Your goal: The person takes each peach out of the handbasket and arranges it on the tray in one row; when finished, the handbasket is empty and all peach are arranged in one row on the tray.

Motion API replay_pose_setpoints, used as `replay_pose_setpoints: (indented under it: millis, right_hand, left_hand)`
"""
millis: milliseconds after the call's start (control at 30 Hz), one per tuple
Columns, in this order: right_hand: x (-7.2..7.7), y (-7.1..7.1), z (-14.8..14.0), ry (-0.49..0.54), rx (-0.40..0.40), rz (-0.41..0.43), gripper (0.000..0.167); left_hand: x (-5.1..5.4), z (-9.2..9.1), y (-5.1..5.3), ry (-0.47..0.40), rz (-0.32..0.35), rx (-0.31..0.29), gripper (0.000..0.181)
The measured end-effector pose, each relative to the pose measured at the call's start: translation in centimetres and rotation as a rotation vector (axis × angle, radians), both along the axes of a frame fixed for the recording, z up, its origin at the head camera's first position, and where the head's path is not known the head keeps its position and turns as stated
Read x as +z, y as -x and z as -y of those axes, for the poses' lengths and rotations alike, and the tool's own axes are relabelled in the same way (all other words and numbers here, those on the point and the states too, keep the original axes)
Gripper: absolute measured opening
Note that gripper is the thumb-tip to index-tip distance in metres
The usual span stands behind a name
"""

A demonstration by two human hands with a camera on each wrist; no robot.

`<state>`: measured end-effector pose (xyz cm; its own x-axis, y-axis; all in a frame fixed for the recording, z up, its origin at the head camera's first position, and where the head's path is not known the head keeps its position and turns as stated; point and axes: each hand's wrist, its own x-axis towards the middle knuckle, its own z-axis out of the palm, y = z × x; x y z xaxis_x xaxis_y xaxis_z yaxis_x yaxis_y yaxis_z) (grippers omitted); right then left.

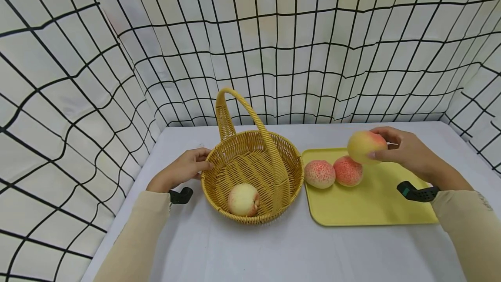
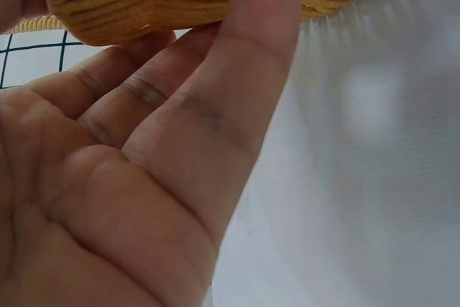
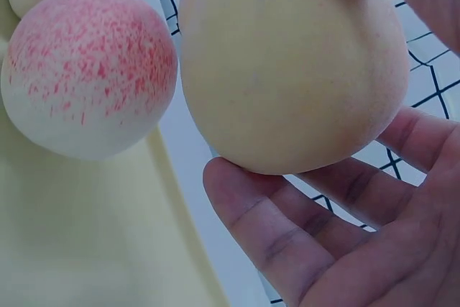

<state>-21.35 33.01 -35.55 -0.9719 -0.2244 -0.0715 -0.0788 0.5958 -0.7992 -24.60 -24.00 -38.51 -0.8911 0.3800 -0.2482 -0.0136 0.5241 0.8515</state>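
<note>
Basket (image 1: 238,166): pale peach (image 1: 243,199) inside, left hand (image 1: 184,169) pinching its left edge. Right of basket: tray (image 1: 375,206) with two speckled peaches (image 1: 319,174); right hand (image 1: 412,153) clamped on yellow-red peach (image 1: 363,146).

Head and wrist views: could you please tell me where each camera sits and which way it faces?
Head: on the head, looking forward and down at the basket and tray; left hand, right hand and sleeves show.
Left wrist: on that wrist, looking at the basket's side; left hand shows.
Right wrist: on that wrist, looking at the held peach; right hand shows.
Head and right wrist share that peach.
</note>
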Motion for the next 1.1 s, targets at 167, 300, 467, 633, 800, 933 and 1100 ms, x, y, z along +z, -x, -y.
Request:
replay_pose_setpoints:
  millis: [167, 300, 467, 633, 800, 933, 1100]
  right_hand:
    - [-0.3, -0.1, -0.7, 0.011, -0.014, 0.004, 0.063]
    - [-0.6, -0.2, -1.2, 0.004, -0.029, 0.008, 0.064]
    - [-0.8, -0.3, -1.7, -0.014, -0.033, 0.0, 0.064]
    - [-1.3, -0.4, -2.1, -0.007, -0.044, 0.01, 0.064]
    - [-2.0, -0.5, -2.4, -0.012, -0.056, 0.029, 0.066]
    - [-2.5, -0.6, -2.6, -0.014, -0.064, 0.038, 0.067]
    - [-3.2, -0.8, -2.9, 0.014, -0.071, 0.049, 0.068]
  left_hand:
    - [0.0, 0.0, 0.0, -0.005, 0.001, 0.0, 0.05]
    - [0.1, -0.1, 0.0, -0.011, 0.008, 0.004, 0.05]
    - [0.0, -0.1, -0.1, -0.015, 0.009, 0.003, 0.049]
    - [0.0, 0.0, -0.1, -0.015, 0.006, 0.002, 0.048]
    - [0.0, 0.0, -0.1, -0.01, 0.01, 0.007, 0.048]
    - [0.0, 0.0, 0.0, -0.009, 0.014, 0.011, 0.048]
    - [0.0, 0.0, 0.0, -0.008, 0.017, 0.012, 0.049]
